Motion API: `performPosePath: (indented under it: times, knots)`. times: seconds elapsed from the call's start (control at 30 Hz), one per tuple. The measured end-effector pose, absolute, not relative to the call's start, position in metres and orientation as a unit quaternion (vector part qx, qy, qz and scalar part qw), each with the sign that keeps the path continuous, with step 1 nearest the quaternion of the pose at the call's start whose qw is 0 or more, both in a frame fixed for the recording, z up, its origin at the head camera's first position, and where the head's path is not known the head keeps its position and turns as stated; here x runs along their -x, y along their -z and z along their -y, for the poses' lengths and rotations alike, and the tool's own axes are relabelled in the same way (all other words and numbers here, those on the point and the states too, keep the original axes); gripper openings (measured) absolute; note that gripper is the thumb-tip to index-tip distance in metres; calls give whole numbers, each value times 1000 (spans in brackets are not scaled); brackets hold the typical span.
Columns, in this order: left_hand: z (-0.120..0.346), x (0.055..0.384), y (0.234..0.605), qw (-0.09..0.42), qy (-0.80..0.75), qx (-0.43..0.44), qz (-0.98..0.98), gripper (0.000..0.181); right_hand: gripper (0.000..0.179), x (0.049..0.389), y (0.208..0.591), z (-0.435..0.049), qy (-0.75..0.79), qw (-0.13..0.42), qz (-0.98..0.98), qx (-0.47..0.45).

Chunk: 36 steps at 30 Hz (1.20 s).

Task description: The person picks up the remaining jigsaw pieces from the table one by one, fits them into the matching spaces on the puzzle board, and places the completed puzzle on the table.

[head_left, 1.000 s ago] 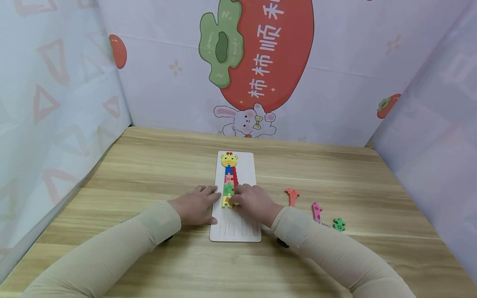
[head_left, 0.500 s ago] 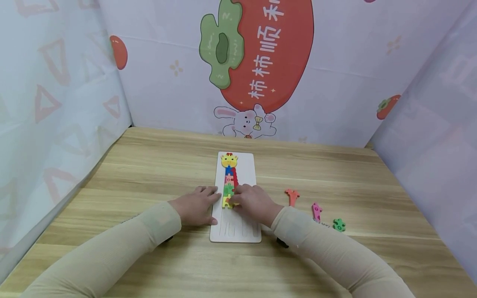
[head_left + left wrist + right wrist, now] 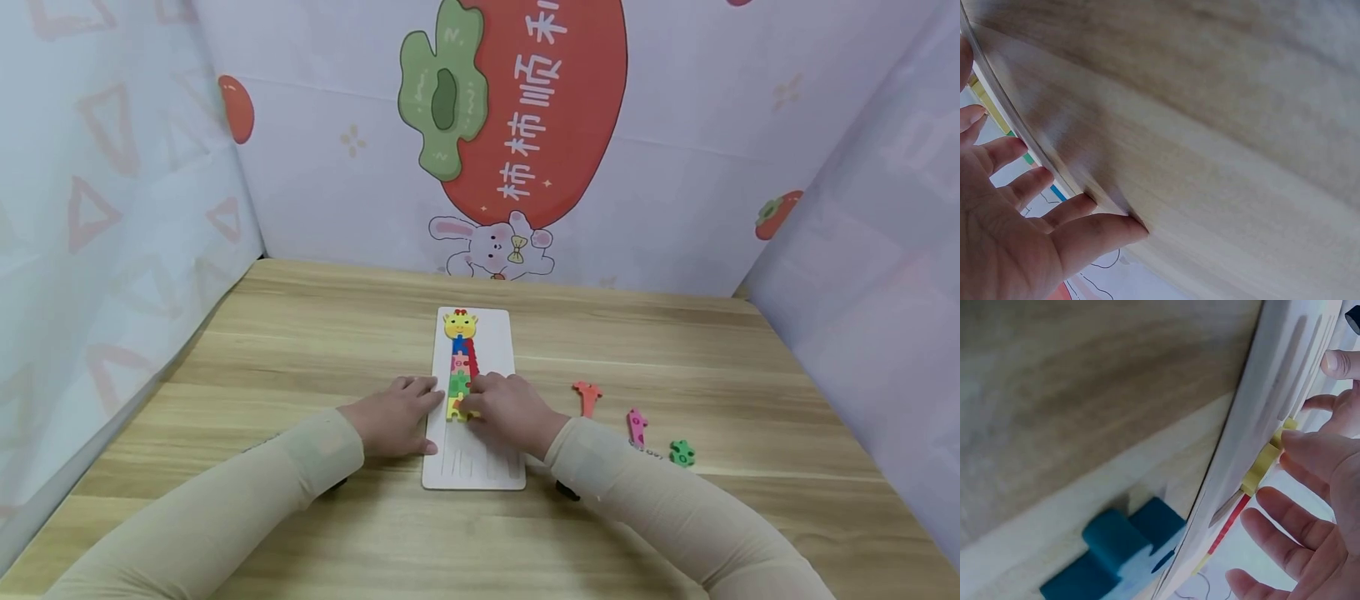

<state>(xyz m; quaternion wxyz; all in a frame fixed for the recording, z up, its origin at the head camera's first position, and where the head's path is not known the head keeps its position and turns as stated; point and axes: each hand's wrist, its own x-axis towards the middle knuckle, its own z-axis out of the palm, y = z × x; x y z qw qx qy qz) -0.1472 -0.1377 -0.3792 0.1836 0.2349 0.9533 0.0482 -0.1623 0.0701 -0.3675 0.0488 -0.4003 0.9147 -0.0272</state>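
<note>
A white giraffe puzzle board [image 3: 487,333] lies on the table, its giraffe head [image 3: 460,325] at the far end. Below the head run blue, pink and green pieces, a red mane piece [image 3: 470,354] and a yellow puzzle piece [image 3: 453,409]. My right hand [image 3: 513,412] pinches the yellow piece in the board between thumb and forefinger, its other fingers spread above the board in the right wrist view. My left hand [image 3: 393,417] rests along the board's left edge with fingers extended, several fingertips right at the rim in the left wrist view.
Orange [image 3: 588,397], pink [image 3: 637,427] and green [image 3: 682,452] puzzle pieces lie on the table right of the board. A blue piece [image 3: 1116,550] stands close to the board's right edge in the right wrist view. Printed cloth walls [image 3: 337,192] enclose the table's back and sides.
</note>
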Motion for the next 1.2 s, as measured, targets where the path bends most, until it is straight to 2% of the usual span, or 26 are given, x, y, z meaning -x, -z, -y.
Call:
performPosePath:
  times: [0.63,1.2]
  knots:
    - [137,148,381,185,-44,-231,-954,84,38,157,361,-73,23,41,-927,373]
    - [135,144,378,181,-47,-235,-954,82,46,154,351,-81,21,5,-927,375]
